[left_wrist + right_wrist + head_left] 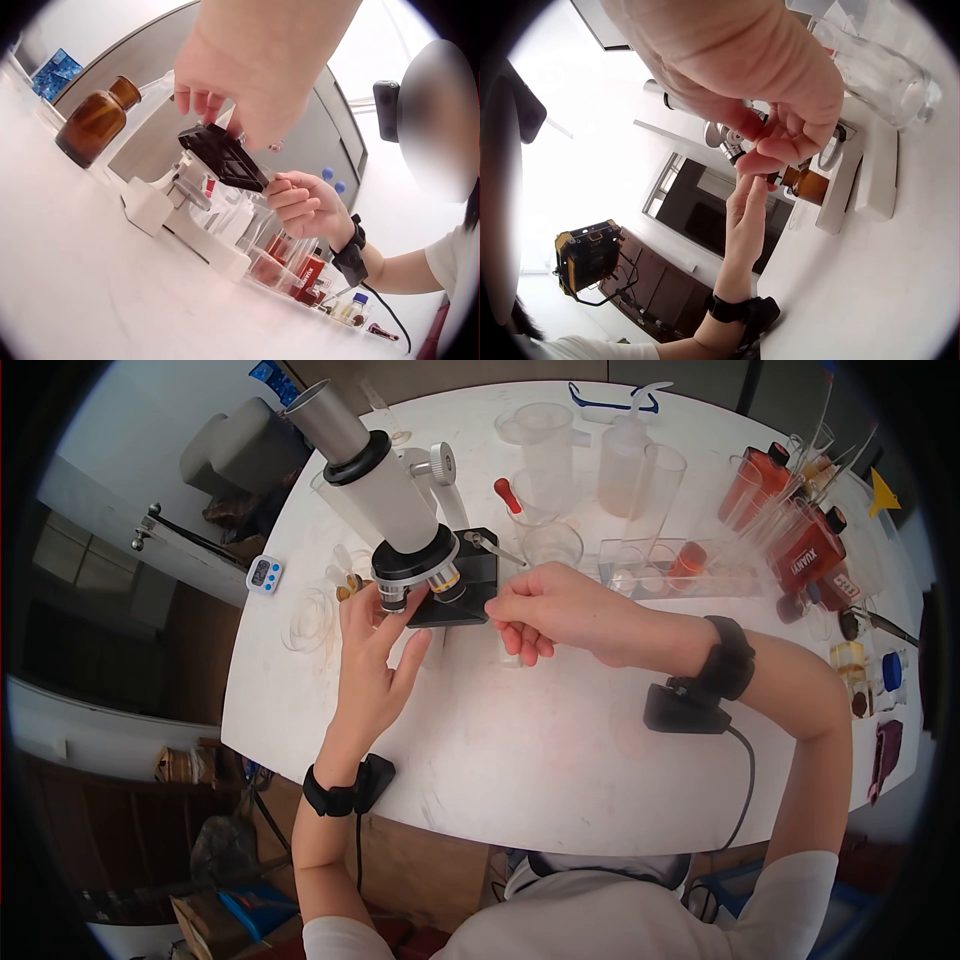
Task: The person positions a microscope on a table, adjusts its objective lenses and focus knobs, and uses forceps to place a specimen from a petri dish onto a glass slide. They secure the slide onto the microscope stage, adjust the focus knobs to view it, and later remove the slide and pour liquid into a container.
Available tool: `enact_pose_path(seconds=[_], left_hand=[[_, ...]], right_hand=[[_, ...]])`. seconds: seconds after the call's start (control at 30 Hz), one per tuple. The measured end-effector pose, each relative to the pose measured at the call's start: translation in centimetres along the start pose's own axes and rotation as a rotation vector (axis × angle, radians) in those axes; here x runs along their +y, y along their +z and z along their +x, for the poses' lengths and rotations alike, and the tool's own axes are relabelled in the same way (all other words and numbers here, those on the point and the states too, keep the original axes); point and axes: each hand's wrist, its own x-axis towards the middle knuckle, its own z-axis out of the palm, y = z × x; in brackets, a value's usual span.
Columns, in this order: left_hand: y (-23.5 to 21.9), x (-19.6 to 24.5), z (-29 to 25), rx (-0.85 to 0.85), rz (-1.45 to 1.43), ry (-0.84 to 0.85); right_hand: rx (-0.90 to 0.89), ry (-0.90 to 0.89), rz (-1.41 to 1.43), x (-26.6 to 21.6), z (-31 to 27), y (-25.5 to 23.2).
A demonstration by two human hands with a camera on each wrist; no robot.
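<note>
A white microscope [395,510] with a black stage [475,585] stands before me. My left hand [372,670] reaches to the stage's left side, its fingertips under the objectives [440,585] and its thumb held apart. In the left wrist view, the fingers of that hand lie over the stage's edge. My right hand [560,615] is at the stage's right edge, thumb and forefinger pinched together, the other fingers curled. Between them, a thin clear edge of a glass slide [264,177] shows by the stage's corner; most of it is hidden by the fingers.
Behind the stage stand clear beakers [550,545], a wash bottle [623,465] and a glass cylinder [660,485]. Red bottles [810,550] and a clear rack [655,580] are to the right. A brown bottle [94,127] and petri dishes [310,620] stand left; a timer [264,574] lies near the edge.
</note>
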Motion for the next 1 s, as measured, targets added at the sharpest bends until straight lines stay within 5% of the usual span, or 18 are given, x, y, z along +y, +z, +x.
enact_pose_path(seconds=[0.4,0.67,0.8,0.93,1.0], left_hand=[[0.5,0.9,0.1,-0.025,0.085,-0.053],[0.4,1.6,-0.7,0.007,0.18,-0.064],[-1.2,4.2,-1.9,-0.016,0.197,-0.13],[-1.3,7.4,-1.4,0.04,0.176,-0.076],[-1.0,8.7,-0.4,-0.006,0.081,-0.017]], right_hand=[[0.111,-0.163,0.197,0.3,-1.2,-0.3],[0.071,-0.144,-0.061,0.5,-5.9,-2.2],[0.257,-0.084,-0.339,1.1,-13.5,-4.8],[0.842,-0.2,-0.833,3.4,-21.8,-7.9],[1.119,-0.1,-0.998,4.5,-25.3,-9.1]])
